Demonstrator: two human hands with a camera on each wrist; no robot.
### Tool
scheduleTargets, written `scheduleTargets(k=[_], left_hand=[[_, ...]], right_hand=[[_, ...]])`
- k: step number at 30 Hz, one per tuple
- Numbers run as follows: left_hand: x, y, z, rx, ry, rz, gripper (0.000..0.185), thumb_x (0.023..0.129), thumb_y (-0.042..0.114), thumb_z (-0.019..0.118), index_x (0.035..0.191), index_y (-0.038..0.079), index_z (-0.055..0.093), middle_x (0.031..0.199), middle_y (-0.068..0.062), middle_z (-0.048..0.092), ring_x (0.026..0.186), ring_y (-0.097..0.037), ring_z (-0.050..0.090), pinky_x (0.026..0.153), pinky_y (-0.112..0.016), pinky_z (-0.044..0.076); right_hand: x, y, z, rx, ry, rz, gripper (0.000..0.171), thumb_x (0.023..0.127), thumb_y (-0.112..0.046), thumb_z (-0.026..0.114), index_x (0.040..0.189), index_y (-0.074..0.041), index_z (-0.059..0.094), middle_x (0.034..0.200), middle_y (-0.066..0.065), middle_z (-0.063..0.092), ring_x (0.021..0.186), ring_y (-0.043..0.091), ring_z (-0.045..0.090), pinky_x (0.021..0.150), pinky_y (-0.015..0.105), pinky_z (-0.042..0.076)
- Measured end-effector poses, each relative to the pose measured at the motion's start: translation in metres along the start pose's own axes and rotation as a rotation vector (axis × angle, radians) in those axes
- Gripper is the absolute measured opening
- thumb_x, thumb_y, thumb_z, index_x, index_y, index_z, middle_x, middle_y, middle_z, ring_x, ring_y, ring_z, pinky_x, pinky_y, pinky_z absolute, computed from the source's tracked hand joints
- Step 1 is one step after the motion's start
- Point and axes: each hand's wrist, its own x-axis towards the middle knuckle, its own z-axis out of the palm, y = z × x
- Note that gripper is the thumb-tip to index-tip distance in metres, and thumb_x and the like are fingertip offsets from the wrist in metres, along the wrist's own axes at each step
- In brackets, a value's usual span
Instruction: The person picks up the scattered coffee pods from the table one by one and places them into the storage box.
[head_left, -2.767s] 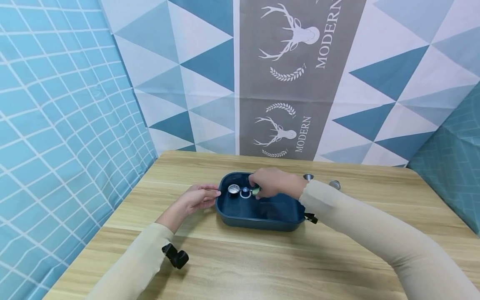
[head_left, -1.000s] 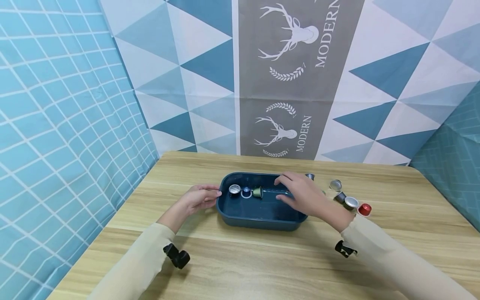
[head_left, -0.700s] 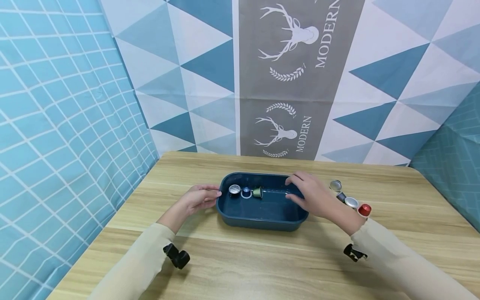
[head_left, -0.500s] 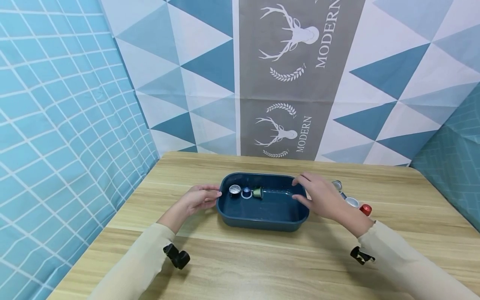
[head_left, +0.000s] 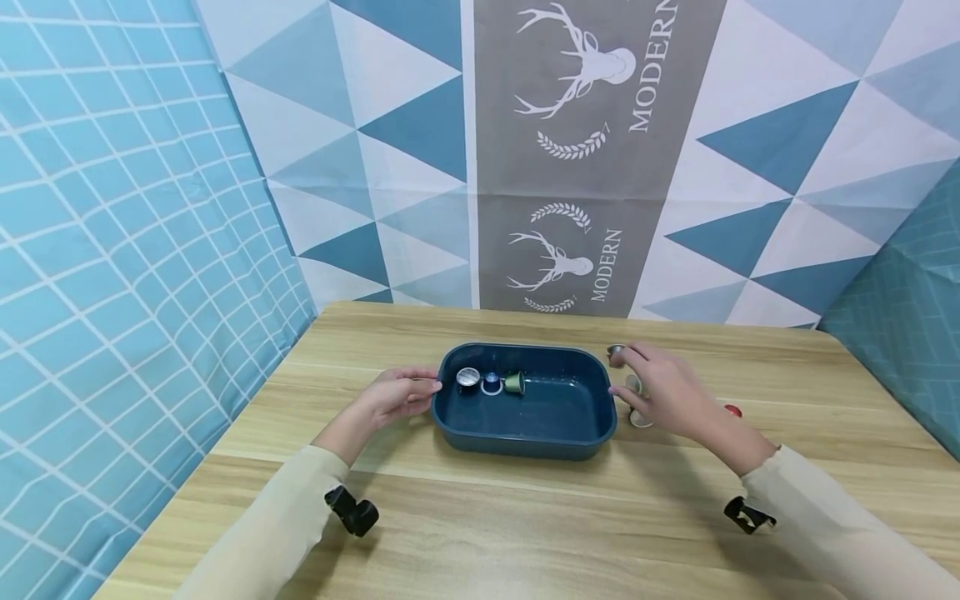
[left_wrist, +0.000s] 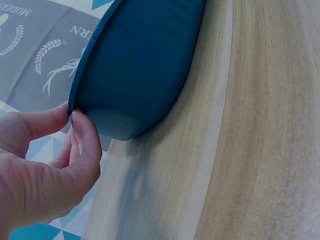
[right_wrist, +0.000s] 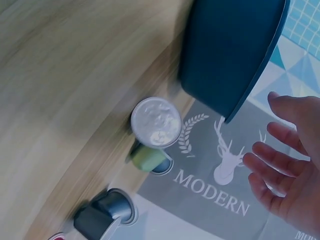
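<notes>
A dark blue tray (head_left: 525,433) sits mid-table. Three capsules line its far left: a foil-topped one (head_left: 467,377), a blue one (head_left: 491,382) and a green one (head_left: 514,382). My left hand (head_left: 433,385) pinches the tray's left rim between thumb and forefinger, as the left wrist view shows (left_wrist: 74,115). My right hand (head_left: 626,371) hovers with spread fingers, holding nothing, over loose capsules just right of the tray. In the right wrist view, the right hand (right_wrist: 265,145) is above a foil-topped capsule (right_wrist: 156,121), a green capsule (right_wrist: 147,157) and a dark one (right_wrist: 102,212).
More capsules lie right of the tray: one by its far corner (head_left: 616,351), a pale one (head_left: 641,417) under my right hand and a red one (head_left: 732,409) mostly hidden behind my wrist. Patterned cloth walls enclose the wooden table (head_left: 525,533) at the back and on both sides.
My right hand left the green capsule in the tray and moved right, out over the rim to the loose capsules. The left hand and the tray stayed put.
</notes>
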Motion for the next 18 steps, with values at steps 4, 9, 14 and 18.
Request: scheduleTargets(k=[4,9,14,18], left_hand=[[-0.001,0.000,0.001,0.003,-0.001,0.001,0.042,0.093,0.009,0.060,0.132,-0.003,0.049,0.093,0.004,0.061,0.082,-0.005,0.059,0.073,-0.018,0.053],[-0.001,0.000,0.001,0.011,0.006,-0.003,0.044,0.093,0.009,0.060,0.134,-0.003,0.048,0.094,0.003,0.061,0.082,-0.005,0.060,0.073,-0.018,0.053],[0.000,0.000,0.000,0.008,0.008,-0.003,0.044,0.093,0.010,0.060,0.134,-0.002,0.048,0.097,0.003,0.061,0.083,-0.005,0.060,0.074,-0.018,0.053],[0.000,0.000,0.000,0.001,0.004,0.000,0.044,0.094,0.009,0.060,0.134,-0.003,0.047,0.094,0.004,0.061,0.082,-0.005,0.059,0.073,-0.018,0.053]], right_hand=[[-0.003,0.003,-0.001,-0.019,-0.016,0.026,0.030,0.077,-0.023,0.081,0.098,-0.009,0.064,0.092,0.005,0.065,0.077,0.019,0.064,0.060,0.032,0.051],[-0.007,0.006,-0.002,-0.011,-0.053,0.059,0.030,0.078,-0.021,0.080,0.099,-0.006,0.065,0.093,0.008,0.065,0.078,0.021,0.065,0.064,0.037,0.053],[-0.011,0.010,0.001,0.001,-0.074,0.074,0.026,0.079,-0.019,0.079,0.096,-0.006,0.066,0.090,0.007,0.064,0.078,0.021,0.064,0.065,0.037,0.053],[-0.015,0.014,0.002,0.005,-0.109,0.087,0.021,0.079,-0.020,0.078,0.092,-0.007,0.066,0.085,0.006,0.064,0.075,0.020,0.064,0.064,0.036,0.052]])
